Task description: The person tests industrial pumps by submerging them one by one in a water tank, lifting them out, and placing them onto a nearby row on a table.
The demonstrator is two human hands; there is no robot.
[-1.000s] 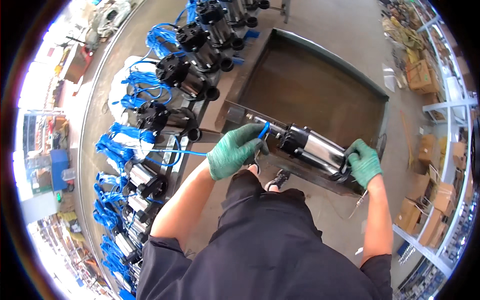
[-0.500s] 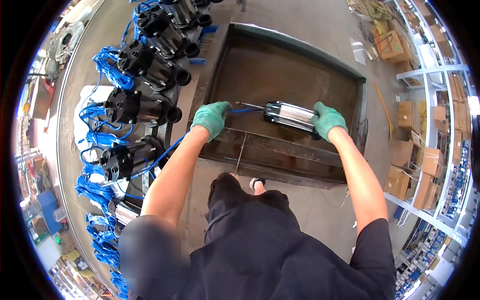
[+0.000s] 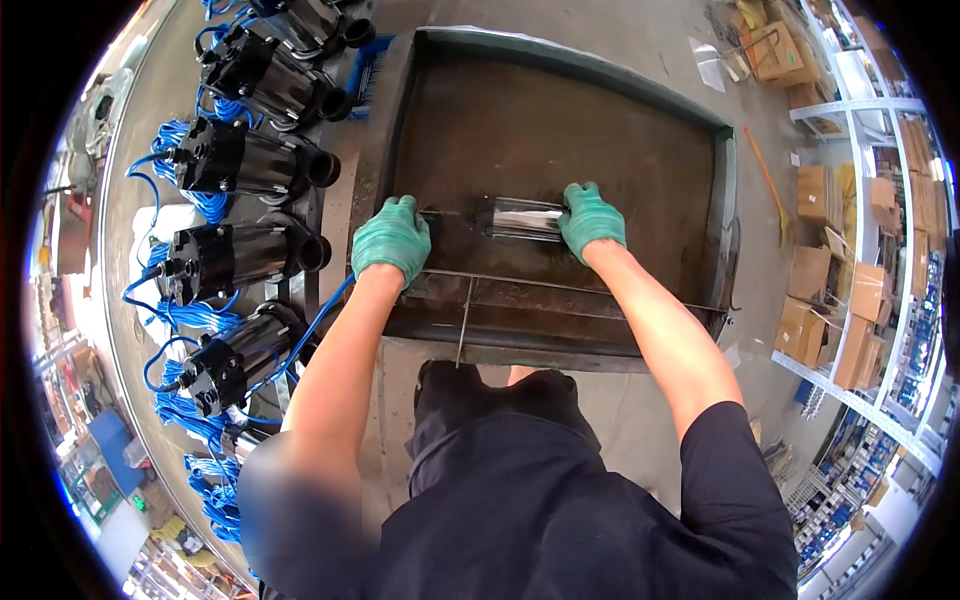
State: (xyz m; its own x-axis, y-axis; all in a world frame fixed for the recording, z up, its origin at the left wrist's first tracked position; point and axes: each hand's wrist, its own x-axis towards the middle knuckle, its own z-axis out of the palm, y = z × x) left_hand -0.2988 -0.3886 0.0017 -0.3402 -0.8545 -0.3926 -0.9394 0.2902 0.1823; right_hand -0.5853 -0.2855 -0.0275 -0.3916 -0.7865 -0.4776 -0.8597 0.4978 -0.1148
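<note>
A shiny metal motor cylinder with dark end parts [image 3: 525, 219] lies level in the brownish liquid of a wide metal tank [image 3: 575, 354], partly under the surface as far as I can see. My right hand [image 3: 592, 218], in a green glove, grips its right end. Over the tank's left side, my gloved left hand [image 3: 391, 241] is closed on a blue cable [image 3: 335, 303], which runs up to it from the lower left. The cable's stretch between that hand and the motor does not show clearly.
Along the left stands a row of black-and-steel pumps [image 3: 245, 262] with coiled blue cables [image 3: 205, 490]. A dark crossbar [image 3: 540, 291] spans the tank's near part. At right are shelving [image 3: 862, 200], cardboard boxes [image 3: 803, 300] and an orange-handled broom [image 3: 766, 185].
Both hands have moved left, and the motor with them. The motor has gone down into the liquid, and the blue cable beside it no longer shows.
</note>
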